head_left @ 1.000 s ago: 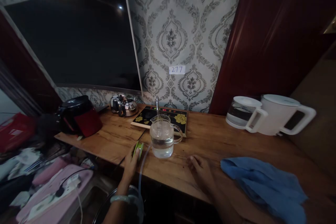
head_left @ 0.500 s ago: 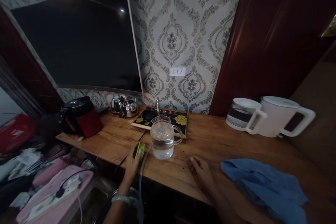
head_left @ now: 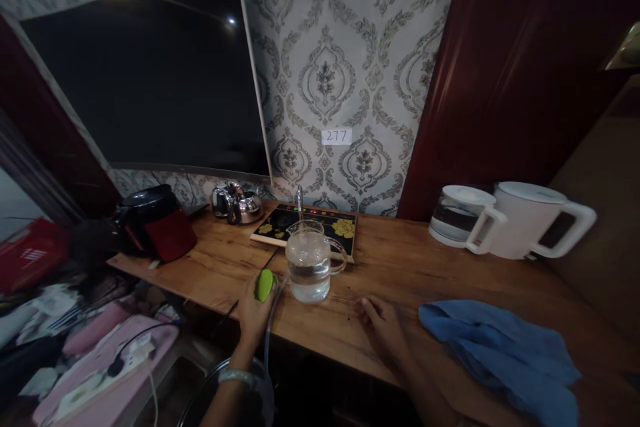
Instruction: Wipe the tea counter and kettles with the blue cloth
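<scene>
A clear glass pitcher (head_left: 309,273) stands upright on the wooden tabletop (head_left: 395,260), near its front edge and between the two hands. It holds clear liquid; its looped handle points right, and a slim metal spout (head_left: 300,199) shows just above its rim. The left hand (head_left: 254,303) is closed around a lime-green disc (head_left: 265,285), just left of the pitcher, with a clear tube (head_left: 270,328) running down beside it over the edge. The right hand (head_left: 377,320) lies right of the pitcher, apart from it, fingers curled in narrow — whether they enclose anything, I cannot tell.

Behind the pitcher sits a black induction cooktop (head_left: 280,225) with gold flowers and small red lights. Farther right, a glass jug with a white lid (head_left: 456,221) stands just beside an opaque white electric kettle (head_left: 527,223), whose contents are hidden. To the left are a shiny metal kettle (head_left: 249,207) and a red-and-black lidded vessel (head_left: 159,223), contents likewise hidden.

A white paper label (head_left: 337,136) on the patterned wallpaper (head_left: 327,73) reads "277" — handwritten in blue.
</scene>
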The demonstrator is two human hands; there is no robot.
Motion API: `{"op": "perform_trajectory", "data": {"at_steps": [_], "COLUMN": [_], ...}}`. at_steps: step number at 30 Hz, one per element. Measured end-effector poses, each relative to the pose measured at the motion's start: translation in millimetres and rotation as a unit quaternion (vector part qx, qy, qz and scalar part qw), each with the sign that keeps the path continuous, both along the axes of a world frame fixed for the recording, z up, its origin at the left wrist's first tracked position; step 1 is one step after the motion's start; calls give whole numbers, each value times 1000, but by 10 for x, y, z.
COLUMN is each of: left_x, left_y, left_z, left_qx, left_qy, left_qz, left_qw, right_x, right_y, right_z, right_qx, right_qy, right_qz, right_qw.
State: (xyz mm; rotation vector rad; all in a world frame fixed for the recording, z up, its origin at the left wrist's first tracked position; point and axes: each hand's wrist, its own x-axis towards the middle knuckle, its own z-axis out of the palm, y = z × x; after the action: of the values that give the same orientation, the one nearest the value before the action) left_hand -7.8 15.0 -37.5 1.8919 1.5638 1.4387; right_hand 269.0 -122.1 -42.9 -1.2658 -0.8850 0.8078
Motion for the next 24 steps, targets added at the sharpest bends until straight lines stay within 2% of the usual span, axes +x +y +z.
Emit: {"op": "perform_trajectory", "data": {"at_steps": [4,11,15,24], "left_x": [-11,-9,-4,-156], "left_y": [16,8,-1,21], "left_z": [-27,-57,-72,-154], "left_qx": [7,41,50,52], "left_qy": [39,90,125,171], "left_qz": [12,28,48,0], "left_qw": [999,995,990,984], "right_x": [-50,-37,-15,21], "right_y": [-9,-25,-32,-27], "right_z": [53,83,90,-32], "right_qx": [0,-6,-14,-20], "right_qy": [55,46,-2,-61], "right_qz": [4,10,-2,-17], "right_qw": [998,999,1000,998]}}
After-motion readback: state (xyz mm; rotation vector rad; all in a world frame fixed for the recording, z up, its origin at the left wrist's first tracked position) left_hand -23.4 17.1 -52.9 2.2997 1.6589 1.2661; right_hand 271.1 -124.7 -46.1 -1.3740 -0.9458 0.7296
